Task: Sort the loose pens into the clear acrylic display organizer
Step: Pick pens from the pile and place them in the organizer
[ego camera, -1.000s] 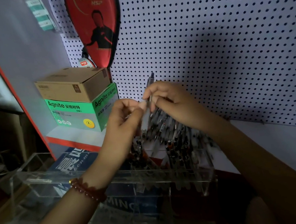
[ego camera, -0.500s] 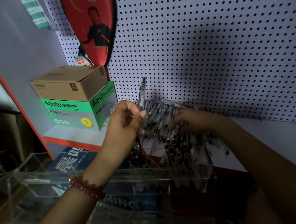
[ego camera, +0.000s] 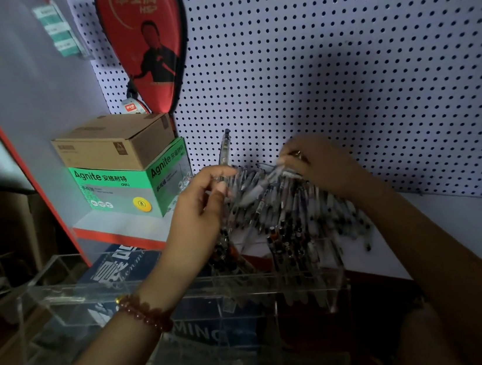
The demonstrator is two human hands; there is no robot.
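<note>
A heap of loose pens [ego camera: 286, 207] lies on the white shelf against the pegboard. My left hand [ego camera: 203, 205] pinches one clear pen [ego camera: 224, 147] that stands upright above its fingers. My right hand [ego camera: 317, 166] lies on the back of the heap, its fingers curled around a pen [ego camera: 267, 183] that slants down to the left. The clear acrylic organizer [ego camera: 172, 301] stands in front, below my wrists, with several pens upright in its right compartments [ego camera: 291, 246].
A green Agnite box [ego camera: 130, 187] with a brown carton [ego camera: 114, 140] on it stands at the left of the shelf. A red paddle case [ego camera: 147, 41] hangs on the pegboard [ego camera: 338, 47]. A blue box [ego camera: 116, 266] lies behind the organizer.
My right hand dropped from the upright pen into the heap and now grips another pen at the back. My left hand kept the upright pen, staying nearly in place.
</note>
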